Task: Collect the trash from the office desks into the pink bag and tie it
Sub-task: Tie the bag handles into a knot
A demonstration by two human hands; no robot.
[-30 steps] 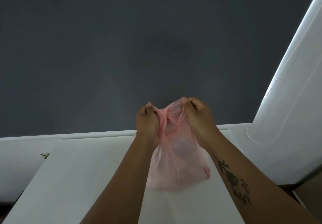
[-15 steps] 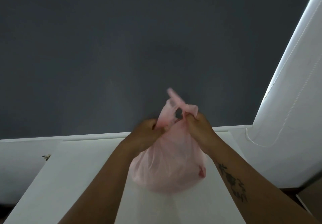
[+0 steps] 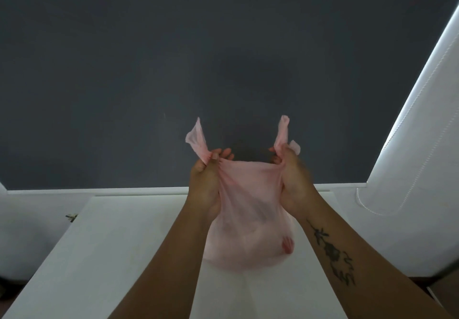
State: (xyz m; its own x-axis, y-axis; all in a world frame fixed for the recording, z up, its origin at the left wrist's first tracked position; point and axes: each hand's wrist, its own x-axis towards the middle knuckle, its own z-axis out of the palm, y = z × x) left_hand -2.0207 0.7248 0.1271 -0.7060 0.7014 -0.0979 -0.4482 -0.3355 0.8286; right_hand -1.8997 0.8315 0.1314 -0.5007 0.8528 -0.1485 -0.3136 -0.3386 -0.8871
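**Knotting the pink bag (image 3: 248,219)**

My left grip (image 3: 203,187) and right grip (image 3: 296,184) each pinch one handle of the bag, held over the desk (image 3: 99,256); best, I judge, to cross the handles, tuck one under, pull evenly.

1 pink bag (image 3: 248,244), 2 hands, left hand (image 3: 206,184) and right hand (image 3: 295,182), 1 white desk (image 3: 111,256), 1 window blind (image 3: 422,145)
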